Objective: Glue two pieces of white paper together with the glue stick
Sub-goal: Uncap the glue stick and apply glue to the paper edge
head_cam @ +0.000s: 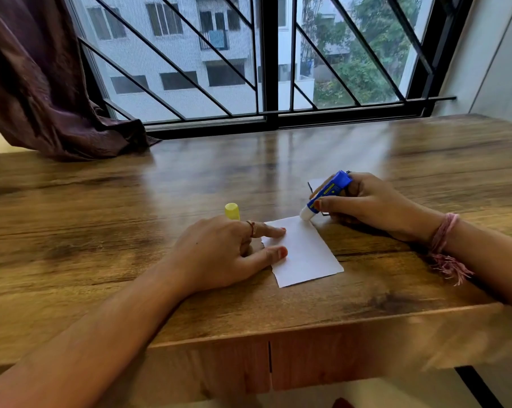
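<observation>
My one head-worn camera looks forward and down, close over the wooden table (101,231), toward the barred window (266,60) beyond.

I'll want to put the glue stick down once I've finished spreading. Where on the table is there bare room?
Bare wood lies across the table left of the left hand, and beyond both hands toward the window. It is crowded at the centre: paper, yellow cap, and the right hand holding the glue stick over a second sheet.

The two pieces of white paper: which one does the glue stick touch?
The nearer white paper sheet, pinned by the left hand; the blue glue stick meets its far corner. The other white paper piece lies mostly hidden behind the right hand.
</observation>
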Demonstrator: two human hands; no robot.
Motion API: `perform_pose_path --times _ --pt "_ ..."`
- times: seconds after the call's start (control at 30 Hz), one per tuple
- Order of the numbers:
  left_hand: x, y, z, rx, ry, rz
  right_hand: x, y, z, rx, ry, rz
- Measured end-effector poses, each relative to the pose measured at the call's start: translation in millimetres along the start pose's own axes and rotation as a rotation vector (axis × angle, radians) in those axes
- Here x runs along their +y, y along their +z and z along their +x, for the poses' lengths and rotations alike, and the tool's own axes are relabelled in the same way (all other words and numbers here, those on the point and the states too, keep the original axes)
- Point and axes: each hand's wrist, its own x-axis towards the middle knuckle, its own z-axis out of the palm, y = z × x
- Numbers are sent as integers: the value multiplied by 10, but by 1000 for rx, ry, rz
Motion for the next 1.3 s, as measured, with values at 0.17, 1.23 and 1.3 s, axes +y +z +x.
perform_pose_path --times 0.17,1.23,1.3 --pt "16 -2 0 -6 -4 13 -26 -3 -6 -41 -3 36" --pt "-5 20 -2 14 -14 17 9 -46 -31 -115 -49 40" --pt "-1 19 3 -1 -16 17 -13 -52 -35 -131 -45 22"
